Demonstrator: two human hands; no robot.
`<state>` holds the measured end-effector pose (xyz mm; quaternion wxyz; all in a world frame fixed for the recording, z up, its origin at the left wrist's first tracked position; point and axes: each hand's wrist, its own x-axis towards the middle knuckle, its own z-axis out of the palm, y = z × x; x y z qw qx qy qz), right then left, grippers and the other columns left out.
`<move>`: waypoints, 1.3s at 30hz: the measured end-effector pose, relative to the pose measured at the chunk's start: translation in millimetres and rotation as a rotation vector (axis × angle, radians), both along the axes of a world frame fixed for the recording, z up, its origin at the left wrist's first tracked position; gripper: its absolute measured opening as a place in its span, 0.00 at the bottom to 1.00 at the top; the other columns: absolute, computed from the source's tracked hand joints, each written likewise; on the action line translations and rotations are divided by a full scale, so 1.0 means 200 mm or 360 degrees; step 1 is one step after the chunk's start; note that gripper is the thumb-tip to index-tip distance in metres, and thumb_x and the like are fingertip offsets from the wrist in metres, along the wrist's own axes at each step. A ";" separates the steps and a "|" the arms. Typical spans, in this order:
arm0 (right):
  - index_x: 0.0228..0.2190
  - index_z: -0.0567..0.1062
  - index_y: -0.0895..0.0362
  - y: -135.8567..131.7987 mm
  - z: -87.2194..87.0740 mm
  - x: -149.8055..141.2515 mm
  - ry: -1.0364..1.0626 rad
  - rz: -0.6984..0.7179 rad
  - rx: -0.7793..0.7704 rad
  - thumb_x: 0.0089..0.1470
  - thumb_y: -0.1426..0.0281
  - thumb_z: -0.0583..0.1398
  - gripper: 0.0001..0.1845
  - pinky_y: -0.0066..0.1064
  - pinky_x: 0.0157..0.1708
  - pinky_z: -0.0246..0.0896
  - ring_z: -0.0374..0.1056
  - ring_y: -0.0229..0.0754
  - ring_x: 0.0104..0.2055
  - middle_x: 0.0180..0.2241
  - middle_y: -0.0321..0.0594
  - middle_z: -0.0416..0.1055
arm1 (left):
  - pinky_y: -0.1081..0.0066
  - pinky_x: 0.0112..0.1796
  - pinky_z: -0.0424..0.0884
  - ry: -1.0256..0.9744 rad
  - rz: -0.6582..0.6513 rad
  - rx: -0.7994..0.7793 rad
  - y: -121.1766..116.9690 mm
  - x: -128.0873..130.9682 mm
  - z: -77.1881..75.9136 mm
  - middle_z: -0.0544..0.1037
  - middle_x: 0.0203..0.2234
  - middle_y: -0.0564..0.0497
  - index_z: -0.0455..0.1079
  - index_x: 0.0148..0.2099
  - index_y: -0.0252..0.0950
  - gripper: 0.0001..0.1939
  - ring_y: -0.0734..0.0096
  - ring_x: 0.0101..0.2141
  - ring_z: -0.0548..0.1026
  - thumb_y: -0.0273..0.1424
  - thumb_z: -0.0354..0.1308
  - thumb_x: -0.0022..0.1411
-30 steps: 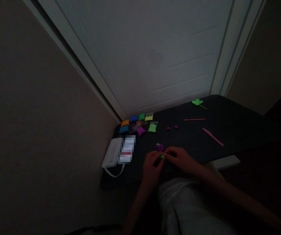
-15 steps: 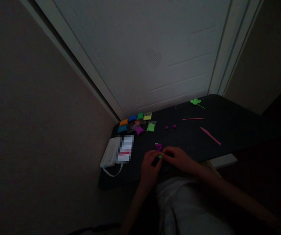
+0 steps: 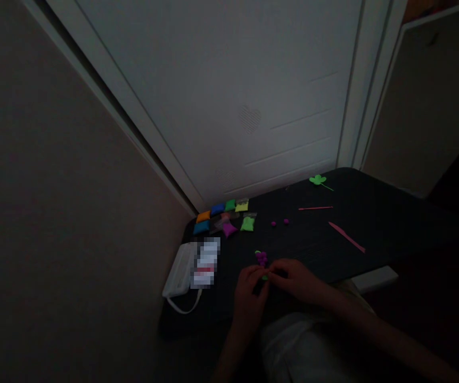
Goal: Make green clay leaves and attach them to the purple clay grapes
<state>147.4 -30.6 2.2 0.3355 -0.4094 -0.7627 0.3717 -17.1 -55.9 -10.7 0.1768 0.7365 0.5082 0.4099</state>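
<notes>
At the near edge of the dark table, my left hand (image 3: 250, 290) and my right hand (image 3: 295, 277) meet at the fingertips. Between them is a small bit of green clay (image 3: 265, 277), mostly covered by the fingers; both hands are closed on it. Just beyond the fingertips lies a bunch of purple clay balls (image 3: 261, 258) with a light green piece at its top. Two loose purple balls, one of them the left ball (image 3: 273, 224) and the other the right ball (image 3: 286, 221), rest farther back.
Colourful clay packets, among them a light green packet (image 3: 247, 224), lie at the table's back left. A white case (image 3: 179, 270) with a strap is at the left. To the right are a pink thin stick (image 3: 316, 208), a pink modelling knife (image 3: 346, 236) and a green clover-like shape (image 3: 318, 180).
The view has tilted up slightly, so the table and hands sit lower in the picture. My fingers have closed further over the green clay, and less of it shows.
</notes>
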 end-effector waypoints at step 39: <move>0.30 0.72 0.57 0.00 0.00 0.00 0.0092 -0.0001 -0.0103 0.53 0.66 0.54 0.10 0.26 0.30 0.55 0.65 0.37 0.31 0.28 0.35 0.70 | 0.63 0.42 0.67 0.0021 0.0052 0.0033 -0.01 0.02 0.01 0.71 0.38 0.47 0.66 0.40 0.37 0.09 0.65 0.41 0.70 0.30 0.54 0.55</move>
